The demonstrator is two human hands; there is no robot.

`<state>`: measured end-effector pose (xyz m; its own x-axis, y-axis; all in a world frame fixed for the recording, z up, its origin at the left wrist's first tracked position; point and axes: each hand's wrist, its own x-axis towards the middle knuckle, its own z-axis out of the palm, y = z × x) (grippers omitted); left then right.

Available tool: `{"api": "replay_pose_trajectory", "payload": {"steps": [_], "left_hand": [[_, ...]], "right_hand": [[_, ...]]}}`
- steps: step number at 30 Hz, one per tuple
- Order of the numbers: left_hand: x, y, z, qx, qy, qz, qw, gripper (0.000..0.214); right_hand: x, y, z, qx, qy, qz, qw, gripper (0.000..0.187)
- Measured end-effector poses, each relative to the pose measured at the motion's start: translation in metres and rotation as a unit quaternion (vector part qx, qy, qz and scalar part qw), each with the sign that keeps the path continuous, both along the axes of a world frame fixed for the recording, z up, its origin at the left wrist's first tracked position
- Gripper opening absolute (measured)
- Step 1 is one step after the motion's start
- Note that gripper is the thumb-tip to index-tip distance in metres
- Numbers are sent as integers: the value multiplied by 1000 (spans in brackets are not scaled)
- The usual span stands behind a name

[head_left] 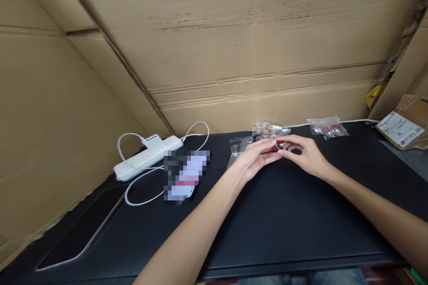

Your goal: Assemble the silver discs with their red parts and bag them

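Note:
My left hand [254, 159] is closed on a small red item [274, 147] with a shiny, pale part, its exact kind too small to make out. Meeting it from the right, my right hand [306, 156] pinches the same item between thumb and fingers. Just behind the hands lies a clear plastic bag [265, 129] with red and silvery pieces in it. Partly behind my left hand is another clear bag [236, 148], lying flat. A third clear bag [327, 127], also with red and silvery pieces, rests farther right.
On the left of the black table [284, 227] stand a white power strip [147, 158] with looping white cables and a blurred-out, phone-like object [189, 176]. A dark flat panel [85, 227] lies at far left. Cardboard walls [254, 53] enclose the back; a labelled brown package [401, 129] sits right.

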<state>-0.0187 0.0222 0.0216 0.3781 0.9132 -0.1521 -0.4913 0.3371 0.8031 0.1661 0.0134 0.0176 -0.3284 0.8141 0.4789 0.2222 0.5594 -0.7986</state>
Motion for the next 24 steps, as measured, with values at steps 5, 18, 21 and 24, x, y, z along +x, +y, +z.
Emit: {"api": "replay_pose_trajectory", "payload": {"steps": [5,18,21,24], "left_hand": [[4,-2,2,21,8,55,998,12],[29,-25,7,-19,-56,130,990,17],[33,-29,9,-28,-66,128,989,16],[35,-31,11,-40,-78,129,988,13]], "right_hand": [[0,-3,3,77,-54,-39,995,32],[-7,-10,-6,238,-90,-112,961,30],[-7,-10,-5,243,-88,-122,958,28],[-7,-10,-3,241,-81,-121,960,27]]}}
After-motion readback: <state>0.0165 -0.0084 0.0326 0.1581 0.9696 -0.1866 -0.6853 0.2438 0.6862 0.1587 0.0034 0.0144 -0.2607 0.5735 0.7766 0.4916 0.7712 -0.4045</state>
